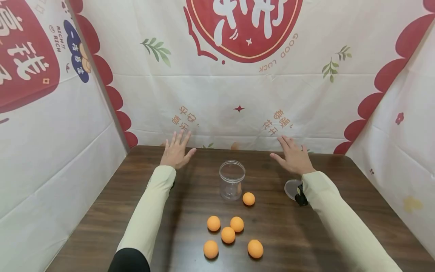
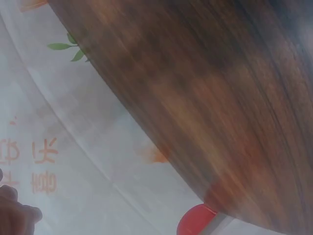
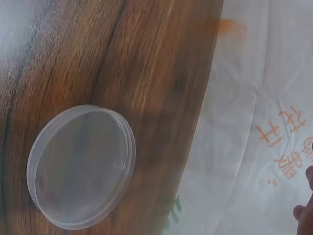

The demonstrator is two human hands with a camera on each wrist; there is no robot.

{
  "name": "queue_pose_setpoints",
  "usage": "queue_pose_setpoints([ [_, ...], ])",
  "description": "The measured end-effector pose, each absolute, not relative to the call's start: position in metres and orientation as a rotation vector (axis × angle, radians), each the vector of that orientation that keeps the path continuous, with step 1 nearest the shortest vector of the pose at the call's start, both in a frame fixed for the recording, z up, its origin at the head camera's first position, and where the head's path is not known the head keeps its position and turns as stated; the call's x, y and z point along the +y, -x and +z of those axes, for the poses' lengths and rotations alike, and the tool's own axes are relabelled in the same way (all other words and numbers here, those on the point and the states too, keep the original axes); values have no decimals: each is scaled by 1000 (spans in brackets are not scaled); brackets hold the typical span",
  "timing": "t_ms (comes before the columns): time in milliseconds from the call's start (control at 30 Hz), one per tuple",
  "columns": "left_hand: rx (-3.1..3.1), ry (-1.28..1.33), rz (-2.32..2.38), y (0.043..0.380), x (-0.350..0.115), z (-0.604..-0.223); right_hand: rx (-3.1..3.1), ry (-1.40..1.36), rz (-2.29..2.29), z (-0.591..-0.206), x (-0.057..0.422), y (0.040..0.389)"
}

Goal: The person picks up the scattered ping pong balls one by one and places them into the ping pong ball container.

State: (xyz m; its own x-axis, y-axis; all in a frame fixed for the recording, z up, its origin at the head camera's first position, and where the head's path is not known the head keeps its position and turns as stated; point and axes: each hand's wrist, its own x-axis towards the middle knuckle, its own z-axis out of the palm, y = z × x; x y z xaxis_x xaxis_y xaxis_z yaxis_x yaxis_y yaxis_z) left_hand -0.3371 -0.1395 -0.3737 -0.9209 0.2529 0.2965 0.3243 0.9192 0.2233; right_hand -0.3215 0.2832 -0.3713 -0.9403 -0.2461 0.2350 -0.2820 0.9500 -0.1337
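Observation:
My left hand (image 1: 176, 153) hovers over the far left part of the table with its fingers spread and nothing in it. Opposite it, the right hand (image 1: 293, 155) is also raised with fingers extended, holding nothing. Between them stands an uncovered clear plastic jar (image 1: 232, 180). A round clear lid (image 3: 82, 166) lies flat on the table below the right wrist, partly hidden by the wrist in the head view. One orange ball (image 1: 249, 198) sits close to the jar's right side. Several more orange balls (image 1: 228, 235) are grouped nearer the front edge.
The dark wood table (image 1: 112, 211) ends at a hanging white cloth (image 1: 238, 90) with red print. Similar cloths rise at the left (image 1: 61, 151) and right (image 1: 404, 132). A small dark device (image 1: 301, 195) sits on the right wrist.

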Motion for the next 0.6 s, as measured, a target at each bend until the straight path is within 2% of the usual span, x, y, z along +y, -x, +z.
queue_pose_setpoints([
  [200, -2815, 430, -374, 333, -144, -370, -2878, -395, 290, -366, 280, 322],
  [467, -2770, 494, -462, 325, -142, -369, -2820, -585, 319, -352, 270, 309],
  [600, -2771, 495, -510, 312, -145, -375, -2816, -670, 401, -358, 259, 299],
])
